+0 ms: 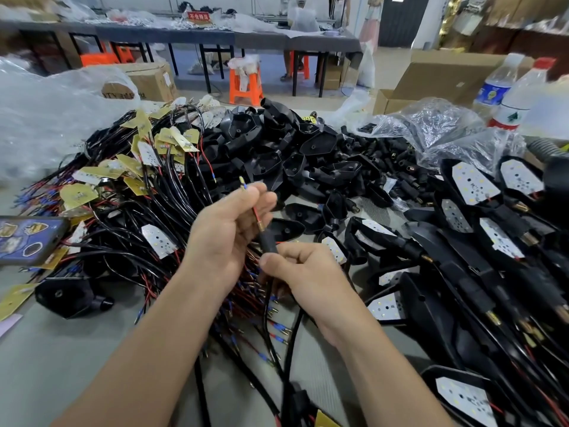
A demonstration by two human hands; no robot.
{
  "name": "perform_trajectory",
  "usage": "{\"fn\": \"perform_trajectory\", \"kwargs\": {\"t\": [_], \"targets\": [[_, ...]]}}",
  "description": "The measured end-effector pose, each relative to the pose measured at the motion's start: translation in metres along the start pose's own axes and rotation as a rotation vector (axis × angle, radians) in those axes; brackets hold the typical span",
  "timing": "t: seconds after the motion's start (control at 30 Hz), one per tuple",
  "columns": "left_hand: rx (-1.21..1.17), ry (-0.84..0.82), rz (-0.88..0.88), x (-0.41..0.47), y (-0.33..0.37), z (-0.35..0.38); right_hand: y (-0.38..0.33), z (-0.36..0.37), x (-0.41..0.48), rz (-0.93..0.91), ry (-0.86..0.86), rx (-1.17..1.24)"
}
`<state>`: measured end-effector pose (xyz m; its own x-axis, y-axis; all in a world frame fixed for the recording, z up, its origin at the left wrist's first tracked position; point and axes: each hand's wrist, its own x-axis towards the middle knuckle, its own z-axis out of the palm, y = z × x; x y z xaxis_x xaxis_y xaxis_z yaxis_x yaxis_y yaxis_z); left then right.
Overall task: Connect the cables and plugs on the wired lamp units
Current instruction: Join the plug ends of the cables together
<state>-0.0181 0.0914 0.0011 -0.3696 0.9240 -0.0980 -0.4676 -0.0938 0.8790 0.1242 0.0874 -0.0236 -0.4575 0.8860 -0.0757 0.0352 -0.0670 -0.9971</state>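
The black plug (267, 243), pointing up-left, is gripped by the right hand (308, 272); its red wire (257, 215) is pinched by the left hand (228, 226).

Phone (29, 238) in stickered case at left edge of tabletop (61, 349); blue-label water bottle (494, 87) beside red-capped bottle (523, 97) far right; clear plastic bag (46, 118) back left; cardboard box (151, 78), orange stool (246, 84) beyond

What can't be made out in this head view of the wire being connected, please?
- Head view: lower end of the black sleeve, hidden inside the right hand.
- Head view: how far the red wire sits in that sleeve, too small to tell.
- Head view: phone, cut off by the left edge.
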Motion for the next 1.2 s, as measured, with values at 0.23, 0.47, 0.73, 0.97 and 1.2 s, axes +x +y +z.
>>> {"fn": "perform_trajectory", "kwargs": {"t": [0.23, 0.47, 0.73, 0.97, 1.2], "targets": [[-0.064, 0.08, 0.136, 0.001, 0.007, 0.0, -0.007, 0.001, 0.002, -0.008, -0.047, -0.219], [-0.012, 0.055, 0.132, 0.003, 0.003, 0.003, -0.002, 0.005, -0.004, -0.121, 0.077, -0.378], [0.203, -0.122, 0.067, -0.005, 0.002, 0.002, -0.002, -0.002, -0.002, -0.046, 0.069, -0.125], [0.204, -0.165, 0.074, 0.0, -0.001, -0.005, -0.002, -0.002, -0.001, -0.127, 0.155, -0.134], [0.161, -0.023, 0.233, -0.002, -0.006, -0.002, 0.002, 0.002, 0.003, -0.255, 0.313, -0.584]]}}
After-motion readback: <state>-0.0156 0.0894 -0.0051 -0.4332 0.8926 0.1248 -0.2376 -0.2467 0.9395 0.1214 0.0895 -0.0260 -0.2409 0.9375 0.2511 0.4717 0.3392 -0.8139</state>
